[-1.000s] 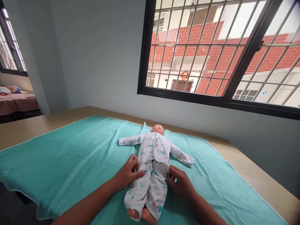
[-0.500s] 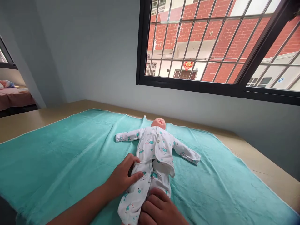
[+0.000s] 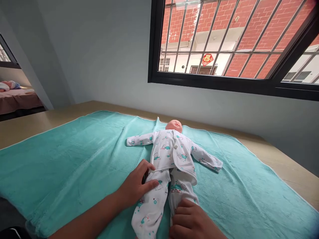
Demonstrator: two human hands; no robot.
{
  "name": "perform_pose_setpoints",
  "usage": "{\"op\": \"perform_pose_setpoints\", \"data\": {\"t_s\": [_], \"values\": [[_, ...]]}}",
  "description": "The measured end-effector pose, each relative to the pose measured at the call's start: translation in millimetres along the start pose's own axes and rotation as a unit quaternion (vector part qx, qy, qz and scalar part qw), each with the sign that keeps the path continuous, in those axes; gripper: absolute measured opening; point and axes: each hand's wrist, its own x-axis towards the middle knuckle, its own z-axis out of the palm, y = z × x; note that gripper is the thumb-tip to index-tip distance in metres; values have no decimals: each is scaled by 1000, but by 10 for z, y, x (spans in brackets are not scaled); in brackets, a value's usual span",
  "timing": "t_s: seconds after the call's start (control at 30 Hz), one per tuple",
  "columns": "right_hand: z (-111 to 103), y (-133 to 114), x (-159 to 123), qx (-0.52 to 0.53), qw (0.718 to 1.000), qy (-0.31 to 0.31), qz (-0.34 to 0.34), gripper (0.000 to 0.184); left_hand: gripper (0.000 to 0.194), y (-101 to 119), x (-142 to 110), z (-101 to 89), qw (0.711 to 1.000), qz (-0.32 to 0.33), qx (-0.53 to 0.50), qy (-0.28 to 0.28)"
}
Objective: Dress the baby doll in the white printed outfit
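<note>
A baby doll (image 3: pixel 174 125) lies on its back on a turquoise blanket (image 3: pixel 82 166), its head toward the wall. It wears a white printed baby jacket (image 3: pixel 164 146) with a button at the chest, sleeves spread out. Below are matching baby trousers (image 3: pixel 149 209). My left hand (image 3: pixel 139 182) grips the trousers at the hip on the left, thumb across the thigh and fingers at the waist. My right hand (image 3: pixel 190 220) is closed around the other trouser leg, low in the view. That hand hides the lower part of the leg.
The blanket covers most of a wooden surface (image 3: pixel 62 111), which shows along the edges. A grey wall (image 3: pixel 107 59) rises behind it, with a black-framed barred window (image 3: pixel 211 81). Far left, a bed with a pink cover (image 3: pixel 17 101) is visible.
My right hand has moved right with the trouser leg, and the gap between the legs is wider. My left hand keeps its place at the hip. The view has shifted slightly.
</note>
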Motion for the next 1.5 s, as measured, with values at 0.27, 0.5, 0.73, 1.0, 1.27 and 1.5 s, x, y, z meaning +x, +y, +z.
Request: {"op": "perform_pose_setpoints", "data": {"t_s": [0.27, 0.5, 0.73, 1.0, 1.27, 1.5], "values": [[10, 463, -325, -54, 910, 256, 321, 25, 28, 27, -24, 5, 999, 26, 40, 16], [-16, 621, -418, -34, 916, 219, 335, 2, 28, -15, -28, 22, 998, 32, 44, 25], [-9, 470, -348, -44, 949, 172, 260, 13, 29, 16, -36, 18, 998, 31, 52, 23], [-4, 319, -226, -43, 963, 200, 177, 18, 29, -40, -32, 33, 998, 44, 44, 31], [-18, -115, 19, -8, 998, 55, 25, 2, 26, -76, -23, 60, 996, 65, 40, 49], [112, -183, 67, -52, 998, -7, -20, 14, 25, -78, -18, 55, 996, 57, 48, 48]]}}
